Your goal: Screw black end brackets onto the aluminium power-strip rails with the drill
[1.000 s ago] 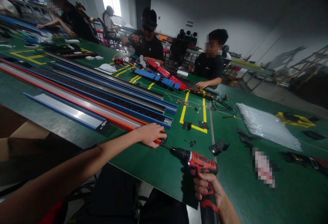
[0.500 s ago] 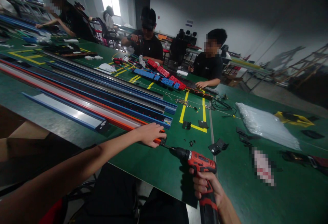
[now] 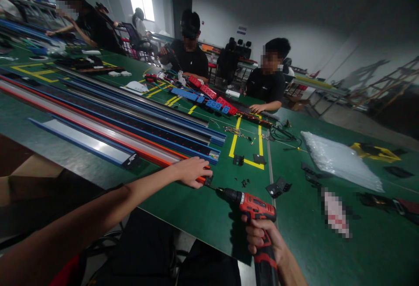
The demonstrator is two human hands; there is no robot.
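Head view: almost nothing shifts at the near work. Left hand (image 3: pixel 193 172) and right hand (image 3: pixel 262 238) sit where they were a second ago, and the red-and-black cordless drill (image 3: pixel 257 207) keeps its line, bit reaching the black end piece (image 3: pixel 208 180) of the orange-edged rail (image 3: pixel 115 136). That steady hold suggests the work at this rail end is not finished; can't tell if the bit turns. Clear change is across the counter (image 3: pixel 203 220): the middle co-worker's drill (image 3: pixel 172 54) now tips lower, which seems not to affect the near work. Left hand is curled over the rail's end, fingers bent down around it; right hand is wrapped around the drill's handle, index finger at the trigger. Rail is a long, straight channel lying on the counter, orange lips, pale smooth strip inside. Beside it, a short blue rail (image 3: pixel 81 135) with a shiny pale panel. Counter top is matte green, marked with flat yellow tape (image 3: pixel 232 146). Small dark screws (image 3: pixel 245 183) lie loose near the drill's chuck; farther right, an angular black bracket (image 3: pixel 279 187) and a glossy, wrinkled plastic-wrapped bundle (image 3: pixel 342 161). Boxy red socket blocks (image 3: pixel 207 91) lie farther back.
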